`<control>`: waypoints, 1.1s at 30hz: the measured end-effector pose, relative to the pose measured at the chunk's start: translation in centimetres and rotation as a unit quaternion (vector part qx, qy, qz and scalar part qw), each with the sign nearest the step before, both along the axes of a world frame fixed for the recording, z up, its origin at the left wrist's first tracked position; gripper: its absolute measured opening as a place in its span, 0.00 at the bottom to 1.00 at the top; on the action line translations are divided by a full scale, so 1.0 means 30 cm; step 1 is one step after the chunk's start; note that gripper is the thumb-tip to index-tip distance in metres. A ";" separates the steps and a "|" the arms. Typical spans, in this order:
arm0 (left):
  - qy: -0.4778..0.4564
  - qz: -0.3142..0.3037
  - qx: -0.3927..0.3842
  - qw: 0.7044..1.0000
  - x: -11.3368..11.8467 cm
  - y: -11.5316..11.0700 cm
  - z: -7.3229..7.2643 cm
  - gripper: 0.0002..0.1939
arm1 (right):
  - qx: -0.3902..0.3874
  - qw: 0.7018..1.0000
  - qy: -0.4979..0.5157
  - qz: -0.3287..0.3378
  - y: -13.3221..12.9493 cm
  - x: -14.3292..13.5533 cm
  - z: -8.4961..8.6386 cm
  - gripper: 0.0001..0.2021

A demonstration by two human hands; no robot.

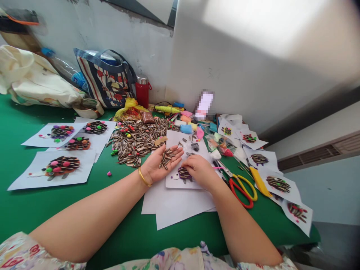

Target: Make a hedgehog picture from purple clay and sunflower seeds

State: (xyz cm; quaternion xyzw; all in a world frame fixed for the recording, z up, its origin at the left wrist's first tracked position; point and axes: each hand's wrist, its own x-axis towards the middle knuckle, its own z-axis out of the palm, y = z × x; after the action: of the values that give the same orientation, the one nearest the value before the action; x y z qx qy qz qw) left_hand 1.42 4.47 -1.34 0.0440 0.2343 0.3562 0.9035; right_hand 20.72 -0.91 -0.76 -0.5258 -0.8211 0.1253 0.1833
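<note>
Palm up, my left hand [157,165] lies with its fingers spread, and a small heap of striped sunflower seeds [167,159] rests on it. My right hand [200,170] is closed, fingertips pressed together over a purple hedgehog figure [184,173] covered with seeds; whatever they hold is hidden. That figure is on a white sheet [180,184], with more white paper [180,210] under it. A large pile of seeds [135,138] lies beyond my left hand.
Finished-looking hedgehog pictures lie at left [53,168] and right [278,183]. Red-and-yellow scissors [239,187] are right of my right hand. Coloured clay [187,128], a striped bag [108,80], a red bottle [142,93] and a phone [204,105] stand or lie at the back.
</note>
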 end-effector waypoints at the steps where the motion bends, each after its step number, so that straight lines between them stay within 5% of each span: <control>1: -0.001 0.000 0.001 1.000 0.000 0.000 -0.001 0.22 | 0.002 1.000 -0.007 0.002 0.001 -0.002 0.001 0.10; 18: -0.007 -0.005 -0.003 1.000 -0.002 -0.005 0.015 0.23 | 0.025 0.999 -0.014 -0.026 -0.021 -0.014 0.056 0.09; 24: -0.051 -0.076 0.028 0.995 -0.004 -0.019 0.013 0.26 | 0.114 0.992 0.041 -0.043 -0.013 -0.074 0.058 0.09; 33: -0.035 -0.112 0.036 0.992 -0.001 -0.027 0.014 0.25 | 0.129 0.990 0.005 -0.049 -0.005 -0.106 0.047 0.15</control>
State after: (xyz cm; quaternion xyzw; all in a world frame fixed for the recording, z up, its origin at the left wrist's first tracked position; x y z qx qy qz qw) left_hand 1.38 3.67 -0.93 0.0902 0.1830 0.2621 0.9432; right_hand 17.54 -1.07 0.66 -0.5368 -0.8027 0.0119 0.2595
